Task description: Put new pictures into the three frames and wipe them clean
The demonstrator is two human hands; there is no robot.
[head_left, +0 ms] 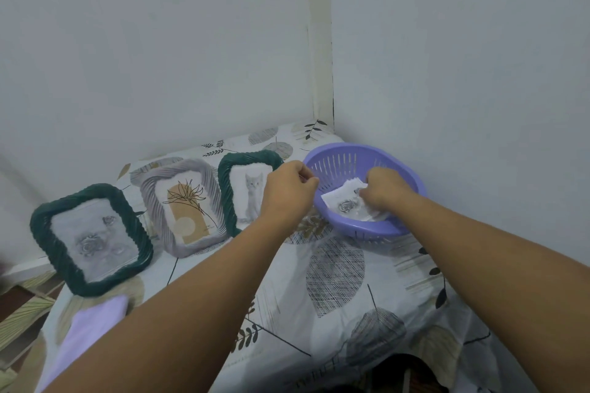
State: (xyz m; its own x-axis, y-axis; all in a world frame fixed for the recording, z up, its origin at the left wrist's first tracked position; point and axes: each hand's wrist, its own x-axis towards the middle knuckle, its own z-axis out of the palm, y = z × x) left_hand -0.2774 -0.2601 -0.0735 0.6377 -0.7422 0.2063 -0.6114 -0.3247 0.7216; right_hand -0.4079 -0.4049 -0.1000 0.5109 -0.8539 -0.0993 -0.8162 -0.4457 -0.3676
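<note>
Far right at basket, right hand pinches pics, left hand curled at rim w/ grip unclear; picture-fetch step, next lift one to a frame.

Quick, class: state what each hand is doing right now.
Left hand: curled at the basket rim; hold unclear.
Right hand: grips the pictures inside the basket.

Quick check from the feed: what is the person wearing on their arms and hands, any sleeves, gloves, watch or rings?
Nothing shows on them. Both forearms are bare along all that the head view takes in, with no sleeve edge in view. The left hand and the right hand carry no gloves, and no watch, bracelet or ring shows on the sides facing the camera. The fingertips are too small to judge the nails.
</note>
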